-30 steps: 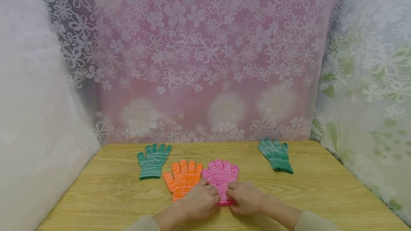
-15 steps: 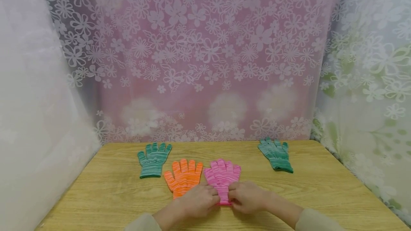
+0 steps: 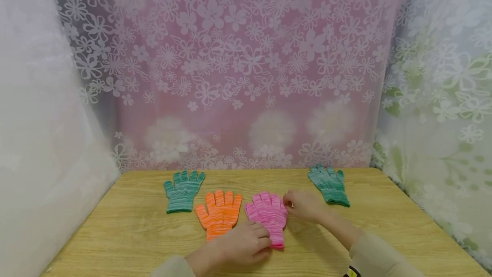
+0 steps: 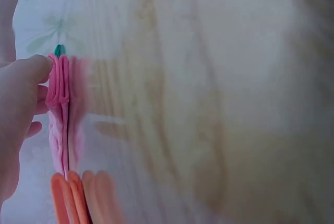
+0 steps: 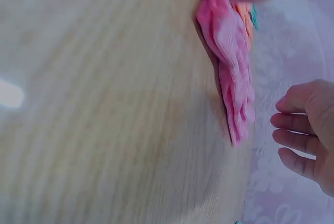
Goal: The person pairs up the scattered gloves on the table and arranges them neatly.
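A pink knitted glove (image 3: 267, 213) lies palm-flat on the table, its fingers toward the back and its cuff toward me. My left hand (image 3: 247, 243) rests over the cuff's left side. In the left wrist view, the thumb and fingertips of that hand touch the layered cuff (image 4: 58, 80) from above. My right hand (image 3: 303, 205) hovers beside the glove's outer right finger, with loosely bent fingers and nothing held. The right wrist view shows this hand (image 5: 310, 130) apart from the pink glove (image 5: 235, 72). Just left lies an orange glove (image 3: 220, 213), its lower part behind my left hand.
One green glove (image 3: 183, 193) lies at the back left of the wooden table (image 3: 127, 234), another green glove (image 3: 331, 186) at the back right. A pink flowered curtain (image 3: 246, 76) hangs behind the table. Pale sheets flank both sides.
My right hand has left the cuff and moved up and right to the glove's fingers. The pink glove's cuff has swung slightly right. My left hand stays at the cuff.
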The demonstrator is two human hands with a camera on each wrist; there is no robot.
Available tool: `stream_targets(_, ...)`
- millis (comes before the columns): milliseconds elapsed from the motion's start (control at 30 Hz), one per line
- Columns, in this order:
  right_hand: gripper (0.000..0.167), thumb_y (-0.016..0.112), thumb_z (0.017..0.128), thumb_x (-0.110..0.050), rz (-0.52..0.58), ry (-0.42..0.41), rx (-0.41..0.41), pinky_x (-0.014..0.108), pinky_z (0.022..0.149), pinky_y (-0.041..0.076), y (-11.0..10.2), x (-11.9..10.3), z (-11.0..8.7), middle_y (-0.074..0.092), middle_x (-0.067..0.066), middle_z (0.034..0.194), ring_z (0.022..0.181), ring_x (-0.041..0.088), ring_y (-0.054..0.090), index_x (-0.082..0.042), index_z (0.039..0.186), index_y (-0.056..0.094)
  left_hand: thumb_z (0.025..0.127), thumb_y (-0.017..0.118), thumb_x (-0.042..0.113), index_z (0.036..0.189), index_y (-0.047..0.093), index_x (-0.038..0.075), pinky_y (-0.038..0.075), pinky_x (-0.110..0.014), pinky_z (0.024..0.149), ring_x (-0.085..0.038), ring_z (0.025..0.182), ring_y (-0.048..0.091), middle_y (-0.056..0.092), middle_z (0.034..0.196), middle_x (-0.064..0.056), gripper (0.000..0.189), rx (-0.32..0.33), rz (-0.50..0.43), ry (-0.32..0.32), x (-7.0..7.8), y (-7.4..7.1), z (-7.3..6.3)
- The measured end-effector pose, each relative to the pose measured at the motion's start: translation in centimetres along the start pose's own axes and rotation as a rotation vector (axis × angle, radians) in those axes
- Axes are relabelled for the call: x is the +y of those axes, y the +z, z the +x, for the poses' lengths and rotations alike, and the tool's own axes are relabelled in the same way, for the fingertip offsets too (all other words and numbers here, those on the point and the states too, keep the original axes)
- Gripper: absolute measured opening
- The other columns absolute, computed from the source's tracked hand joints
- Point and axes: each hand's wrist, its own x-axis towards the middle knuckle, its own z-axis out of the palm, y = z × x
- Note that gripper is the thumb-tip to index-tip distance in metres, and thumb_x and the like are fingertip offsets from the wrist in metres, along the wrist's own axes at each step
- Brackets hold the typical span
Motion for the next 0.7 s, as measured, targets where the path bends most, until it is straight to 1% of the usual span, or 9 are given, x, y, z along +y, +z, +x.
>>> stream_targets(67,0.003,0.067,0.080,-0.010,-0.022,0.066,-0.007,0.027,0.056,0.043,0.1,0.6,0.5,0.057,-0.005,0.074,0.064,0.010,0.053,-0.010,0.078,0.064,0.093,0.053,0.030,0.098,0.065,0.018,0.040,-0.019,0.084,-0.005,0.092,0.053,0.059,0.093,0.009,0.017,-0.001,-0.033,0.026,0.0,0.2,0.1)
stream_targets(200,0.003,0.067,0.079,-0.010,-0.028,0.136,-0.031,0.031,0.058,0.044,0.8,1.5,1.1,0.057,-0.002,0.076,0.066,0.014,0.054,-0.010,0.081,0.065,0.093,0.053,0.028,0.096,0.065,0.018,0.041,-0.017,0.083,-0.005,0.090,0.053,0.059,0.092,0.009,0.017,0.011,-0.064,0.050,0.1,0.7,0.0)
stream_targets(367,0.003,0.066,0.082,-0.012,-0.020,0.227,-0.029,0.034,0.060,0.045,2.3,1.8,1.7,0.057,-0.001,0.077,0.067,0.016,0.055,-0.011,0.084,0.064,0.091,0.054,0.031,0.094,0.063,0.019,0.041,-0.017,0.080,-0.004,0.088,0.052,0.057,0.091,0.010,0.015,0.011,-0.037,0.057,0.2,1.2,-0.1)
stream_targets(533,0.011,0.066,0.080,-0.009,-0.024,0.257,0.000,0.038,0.065,0.048,3.2,1.9,2.1,0.060,0.003,0.080,0.074,0.022,0.059,-0.007,0.090,0.065,0.091,0.054,0.032,0.091,0.062,0.021,0.041,-0.016,0.075,-0.003,0.083,0.051,0.054,0.087,0.011,0.014,-0.004,-0.033,0.050,0.3,1.1,0.1)
stream_targets(633,0.007,0.067,0.078,-0.008,-0.036,0.263,0.019,0.040,0.065,0.048,3.5,2.0,2.0,0.058,0.005,0.079,0.075,0.025,0.060,-0.006,0.084,0.065,0.091,0.053,0.032,0.091,0.061,0.021,0.041,-0.016,0.074,-0.003,0.081,0.050,0.052,0.086,0.011,0.013,-0.015,-0.041,0.046,0.3,1.1,0.2)
stream_targets(700,0.005,0.068,0.077,-0.008,-0.051,0.267,0.021,0.040,0.063,0.047,3.7,2.1,1.9,0.055,0.003,0.076,0.072,0.024,0.058,-0.008,0.078,0.063,0.091,0.054,0.032,0.091,0.061,0.021,0.041,-0.016,0.073,-0.003,0.080,0.049,0.052,0.086,0.010,0.013,-0.015,-0.043,0.045,0.3,1.2,0.2)
